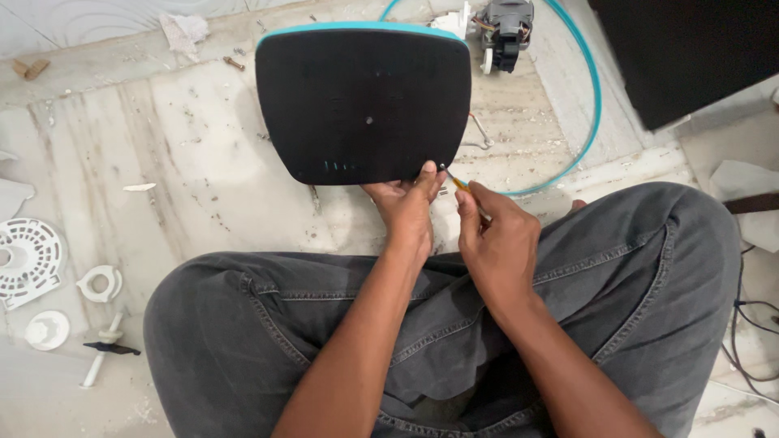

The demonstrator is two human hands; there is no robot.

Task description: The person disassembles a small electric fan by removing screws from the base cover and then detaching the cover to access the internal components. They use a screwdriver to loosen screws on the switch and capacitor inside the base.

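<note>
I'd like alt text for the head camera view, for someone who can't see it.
A seated person's left hand steadies a black panel with a teal rim on a marble floor, while the right hand holds a thin screwdriver at the panel's lower corner. A small motor, a teal ring and white plastic parts lie around.

The screwdriver (459, 184) is mostly hidden inside the right hand (497, 243); only its tip shows. The motor (505, 31) and the teal ring (586, 97) are cut by the top edge.
</note>
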